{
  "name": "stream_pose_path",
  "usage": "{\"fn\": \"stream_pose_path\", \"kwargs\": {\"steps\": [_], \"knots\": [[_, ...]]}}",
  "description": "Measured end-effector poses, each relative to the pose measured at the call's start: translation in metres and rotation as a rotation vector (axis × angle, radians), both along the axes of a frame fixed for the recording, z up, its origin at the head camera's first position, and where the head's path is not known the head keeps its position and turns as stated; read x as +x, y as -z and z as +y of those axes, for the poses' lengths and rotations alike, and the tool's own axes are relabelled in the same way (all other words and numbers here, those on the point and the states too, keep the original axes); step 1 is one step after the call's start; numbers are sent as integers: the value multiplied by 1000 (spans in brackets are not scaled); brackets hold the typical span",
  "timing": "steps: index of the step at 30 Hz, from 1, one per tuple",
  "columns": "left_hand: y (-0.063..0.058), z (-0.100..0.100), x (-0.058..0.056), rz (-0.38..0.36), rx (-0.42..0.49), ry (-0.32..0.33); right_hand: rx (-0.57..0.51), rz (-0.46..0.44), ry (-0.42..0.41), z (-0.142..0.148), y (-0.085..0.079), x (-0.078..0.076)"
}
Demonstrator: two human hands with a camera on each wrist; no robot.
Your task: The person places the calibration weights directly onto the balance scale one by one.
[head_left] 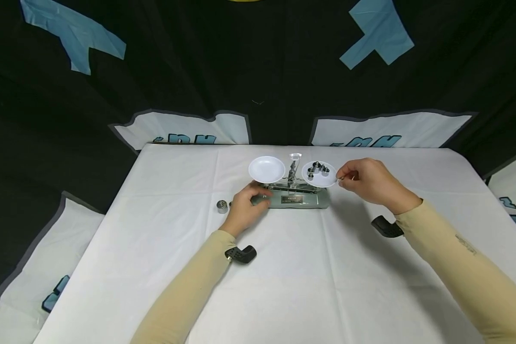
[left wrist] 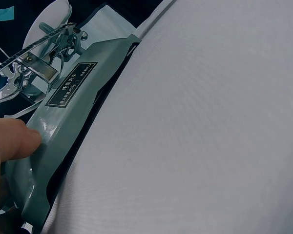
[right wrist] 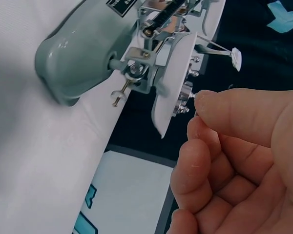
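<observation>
A grey-green balance scale (head_left: 291, 200) stands on the table with two white pans. My left hand (head_left: 248, 203) grips the left end of its base; in the left wrist view one finger (left wrist: 22, 139) presses on the front surface. Several metal weights (head_left: 317, 166) stand on the right pan (head_left: 322, 181). The left pan (head_left: 266, 168) holds nothing visible. At the right pan's edge, my right hand (head_left: 367, 181) pinches a small metal weight (head_left: 340, 178) between thumb and forefinger, mostly hidden by the fingertips. In the right wrist view, the thumb (right wrist: 224, 107) is close to the pan's weights.
A larger metal weight (head_left: 221, 206) stands on the white-covered table (head_left: 275, 286), left of my left hand, with another partly hidden by that hand. A black curtain (head_left: 279, 71) hangs behind the table's far edge.
</observation>
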State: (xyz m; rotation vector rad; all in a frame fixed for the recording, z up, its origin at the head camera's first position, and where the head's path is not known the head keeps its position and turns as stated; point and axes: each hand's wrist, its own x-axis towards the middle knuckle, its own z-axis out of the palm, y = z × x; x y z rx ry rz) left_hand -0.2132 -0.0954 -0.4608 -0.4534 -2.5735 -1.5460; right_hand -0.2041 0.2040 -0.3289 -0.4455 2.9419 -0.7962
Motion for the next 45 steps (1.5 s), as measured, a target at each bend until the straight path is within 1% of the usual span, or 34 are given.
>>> {"fn": "stream_pose_path", "kwargs": {"steps": [8, 12, 16, 20, 28, 37, 45], "knots": [[1, 1, -1, 22, 3, 2, -15, 11, -7, -10, -3, -7], [2, 1, -1, 22, 1, 1, -14, 18, -12, -15, -4, -11], [3, 0, -1, 18, 3, 2, -15, 26, -15, -21, -3, -16], [2, 0, -1, 11, 8, 3, -13, 11, -16, -27, 0, -19], [1, 0, -1, 19, 9, 5, -2, -6, -19, -34, 4, -22], [2, 0, -1, 27, 12, 6, -6, 24, -46, -39, 8, -24], [2, 0, -1, 33, 9, 5, 15, 45, -45, -41, 9, -24]]}}
